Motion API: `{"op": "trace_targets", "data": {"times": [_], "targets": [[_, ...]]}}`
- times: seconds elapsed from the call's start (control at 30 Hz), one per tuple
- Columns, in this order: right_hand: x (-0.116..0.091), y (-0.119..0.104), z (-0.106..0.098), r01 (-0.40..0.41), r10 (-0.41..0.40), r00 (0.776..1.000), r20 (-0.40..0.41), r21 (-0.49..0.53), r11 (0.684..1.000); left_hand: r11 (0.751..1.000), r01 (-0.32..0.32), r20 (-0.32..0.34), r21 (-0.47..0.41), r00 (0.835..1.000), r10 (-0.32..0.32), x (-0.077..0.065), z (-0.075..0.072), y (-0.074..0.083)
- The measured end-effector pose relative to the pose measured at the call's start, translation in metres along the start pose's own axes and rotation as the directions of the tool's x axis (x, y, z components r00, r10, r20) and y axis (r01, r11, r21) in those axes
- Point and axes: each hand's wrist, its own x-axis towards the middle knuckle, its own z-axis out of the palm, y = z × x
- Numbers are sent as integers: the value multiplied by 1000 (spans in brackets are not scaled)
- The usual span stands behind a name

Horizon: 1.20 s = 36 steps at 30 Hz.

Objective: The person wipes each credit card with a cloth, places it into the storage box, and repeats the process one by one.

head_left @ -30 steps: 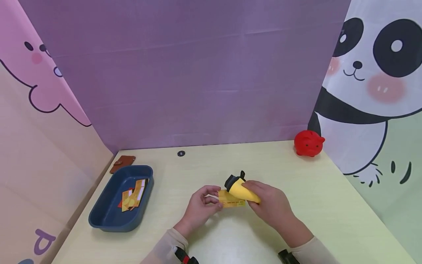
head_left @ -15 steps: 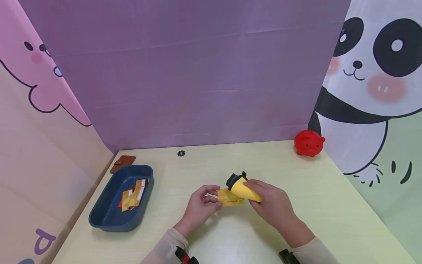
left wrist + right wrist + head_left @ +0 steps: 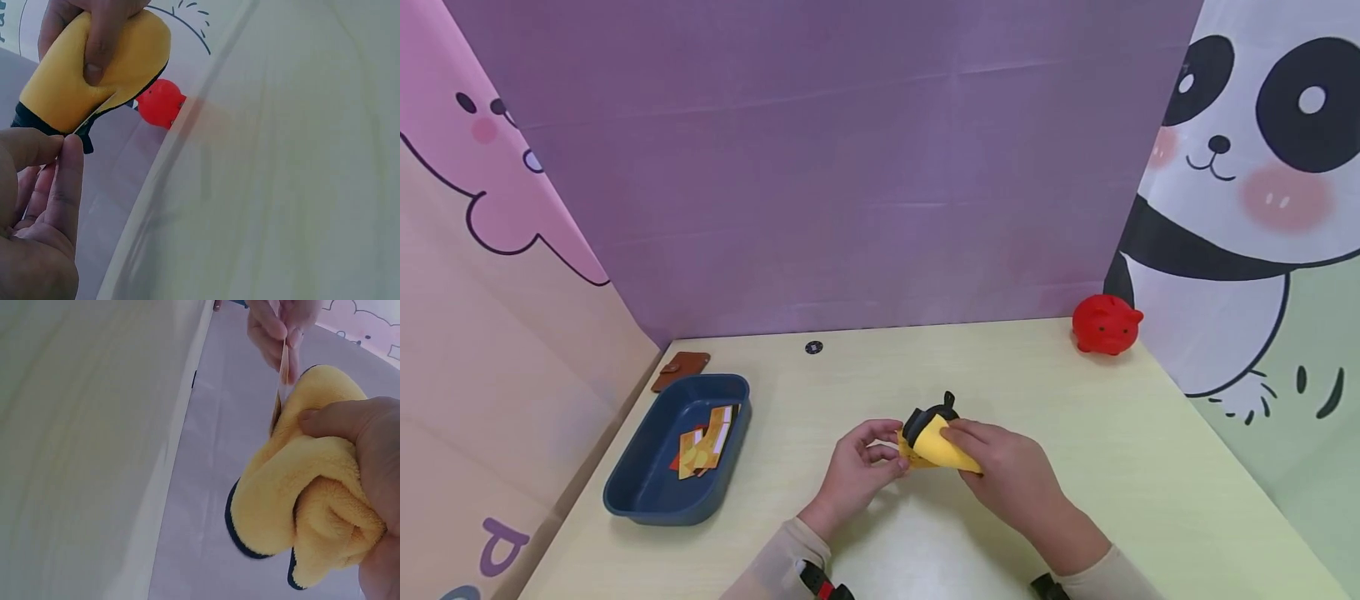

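My left hand (image 3: 861, 467) pinches a thin yellow card (image 3: 280, 394) by its left end, between thumb and fingertips. My right hand (image 3: 1011, 471) grips a bunched fluffy yellow cloth (image 3: 946, 446) with black trim and a black hanging loop. Its thumb presses the fabric, and a fold of cloth lies against the card. In the head view the cloth covers most of the card, so little more than its left end and lower edge shows. The right wrist view shows the card nearly edge-on. Both hands are over the front middle of the pale table (image 3: 850, 392).
A blue basin (image 3: 625, 479) on the left holds several cards (image 3: 707, 450). Behind it lies a brown leather wallet (image 3: 683, 368). A small black disc (image 3: 814, 347) is near the back edge, and a red piggy bank (image 3: 1105, 325) stands in the back right corner.
My right hand has moved the cloth leftward over the card, hiding the printing that showed before. My left hand keeps its pinch and has barely moved.
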Motion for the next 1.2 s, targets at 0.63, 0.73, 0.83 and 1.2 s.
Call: {"op": "trace_targets", "data": {"times": [0.63,0.73,0.83,1.2], "targets": [[0,13,-15,-165,187,965,-185,126,978,995,48,-94,84,995,-40,1,-1,-4],[0,13,-16,-212,242,951,-191,161,964,994,56,-102,92,994,-47,2,0,-4],[-1,11,-13,-212,243,958,-155,191,958,996,48,-91,79,995,-41,2,1,-4],[-4,-6,4,-238,217,971,99,332,913,999,-7,25,-32,1000,8,-2,7,-3]]}}
